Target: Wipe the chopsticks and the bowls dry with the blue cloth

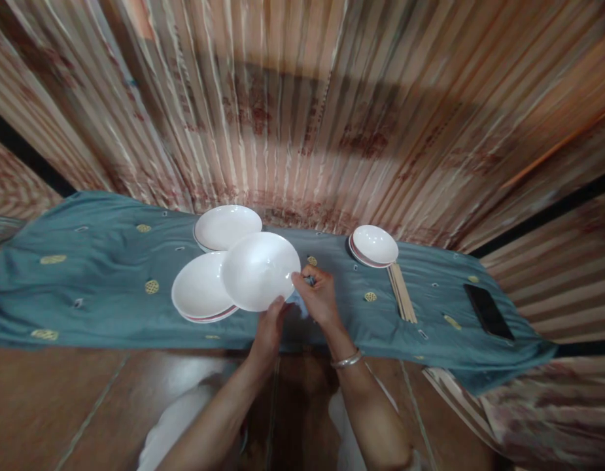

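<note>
A white plate [257,269] is held tilted above the cloth-covered table. My left hand [269,327] grips its near edge, thumb on the rim and the other fingers hidden beneath. At the plate's right edge my right hand [319,293] is closed around a bunched bluish cloth [300,305], its thumb side touching the rim. Most of that cloth is hidden by the fingers. Just left of the held plate lies a stack of white plates [199,288], partly covered by it. Behind stands another stack of white plates [228,226].
Stacked white bowls [375,243] stand at the back right, with several wooden chopsticks [403,293] in front of them. A dark phone [488,311] lies near the right end of the green patterned tablecloth [110,288]. A pleated curtain [292,118] hangs close behind the table.
</note>
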### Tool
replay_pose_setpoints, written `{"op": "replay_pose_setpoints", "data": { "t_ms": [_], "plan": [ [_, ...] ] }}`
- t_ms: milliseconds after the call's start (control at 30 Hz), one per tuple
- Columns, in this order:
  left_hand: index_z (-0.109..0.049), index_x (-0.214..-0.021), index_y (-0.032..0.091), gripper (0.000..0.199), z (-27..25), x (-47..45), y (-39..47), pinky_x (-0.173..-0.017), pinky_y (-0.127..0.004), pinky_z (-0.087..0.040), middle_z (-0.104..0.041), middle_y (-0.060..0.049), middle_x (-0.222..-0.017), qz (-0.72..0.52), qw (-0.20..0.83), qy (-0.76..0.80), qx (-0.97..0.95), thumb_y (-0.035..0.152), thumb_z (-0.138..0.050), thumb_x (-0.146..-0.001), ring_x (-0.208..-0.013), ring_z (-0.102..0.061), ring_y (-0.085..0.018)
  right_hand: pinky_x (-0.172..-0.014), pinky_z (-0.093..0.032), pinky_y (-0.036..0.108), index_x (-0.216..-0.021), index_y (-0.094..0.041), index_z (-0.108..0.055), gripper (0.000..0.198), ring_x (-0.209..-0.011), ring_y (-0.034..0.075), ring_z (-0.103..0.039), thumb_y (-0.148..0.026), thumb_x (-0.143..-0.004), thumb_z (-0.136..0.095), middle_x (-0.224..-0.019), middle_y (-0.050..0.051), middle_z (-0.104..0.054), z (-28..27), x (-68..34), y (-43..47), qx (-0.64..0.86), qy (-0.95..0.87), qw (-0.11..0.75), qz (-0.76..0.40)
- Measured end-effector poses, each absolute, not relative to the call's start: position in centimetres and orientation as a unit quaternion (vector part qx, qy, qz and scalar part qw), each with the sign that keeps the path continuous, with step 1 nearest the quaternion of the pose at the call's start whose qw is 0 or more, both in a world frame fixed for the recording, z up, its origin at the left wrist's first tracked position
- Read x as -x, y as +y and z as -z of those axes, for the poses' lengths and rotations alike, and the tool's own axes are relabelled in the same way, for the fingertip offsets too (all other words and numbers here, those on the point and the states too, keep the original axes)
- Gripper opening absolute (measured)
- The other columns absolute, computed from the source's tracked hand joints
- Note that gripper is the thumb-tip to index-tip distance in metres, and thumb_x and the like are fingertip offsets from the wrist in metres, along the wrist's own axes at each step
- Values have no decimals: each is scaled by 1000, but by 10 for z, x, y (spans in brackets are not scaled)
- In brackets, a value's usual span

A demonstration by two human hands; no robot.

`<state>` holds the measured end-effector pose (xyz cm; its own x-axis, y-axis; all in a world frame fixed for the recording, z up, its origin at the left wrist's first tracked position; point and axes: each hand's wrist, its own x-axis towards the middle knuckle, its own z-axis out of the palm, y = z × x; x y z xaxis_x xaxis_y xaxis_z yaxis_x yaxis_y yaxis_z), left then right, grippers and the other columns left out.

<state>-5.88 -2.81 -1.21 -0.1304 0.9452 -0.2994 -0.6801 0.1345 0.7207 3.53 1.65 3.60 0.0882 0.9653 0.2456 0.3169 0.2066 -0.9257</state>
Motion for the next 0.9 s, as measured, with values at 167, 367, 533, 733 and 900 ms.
{"op": "replay_pose_setpoints", "data": {
  "t_ms": [167, 367, 533, 733, 900],
  "plan": [
    [-69, -104, 21, 48, 5, 41, -31, -96, -45, -50, -70, -9, -119, -607, 669, 401, -153, 33, -80, -60, -123, -56, -32, -50, -27, 22, -49, -23, -33, 38, -52, 9, -28, -44, -70, -56, -51, -6, -27, -21, -67, 15, 559, -542, 530, -337],
    [-68, -114, 20, 55, -2, 31, -25, -102, -46, -47, -68, -10, -125, -601, 689, 367, -172, 34, -81, -62, -131, -50, -34, -51, -25, 23, -47, -22, -37, 37, -52, 9, -27, -43, -68, -58, -50, -6, -28, -1, -106, 15, 573, -490, 552, -355],
    [-70, -107, 17, 50, 1, 25, -18, -102, -50, -47, -69, -12, -122, -588, 696, 381, -158, 29, -82, -60, -134, -45, -38, -51, -25, 23, -48, -22, -35, 39, -51, 9, -27, -45, -70, -58, -51, -6, -27, 7, -122, 12, 580, -491, 542, -359],
    [-69, -97, 14, 39, 13, 23, -11, -95, -52, -54, -71, -12, -116, -567, 697, 417, -137, 22, -76, -60, -130, -49, -38, -52, -28, 24, -49, -21, -44, 45, -50, 9, -33, -54, -77, -56, -49, -6, -35, 8, -143, 6, 602, -579, 462, -298],
    [-68, -88, 12, 31, 28, 19, -9, -88, -46, -57, -73, -13, -105, -537, 698, 446, -162, 25, -76, -61, -115, -60, -34, -54, -32, 24, -53, -21, -47, 45, -53, 11, -40, -54, -83, -52, -50, -4, -44, -3, -166, 2, 639, -537, 508, -210]
  ]
}}
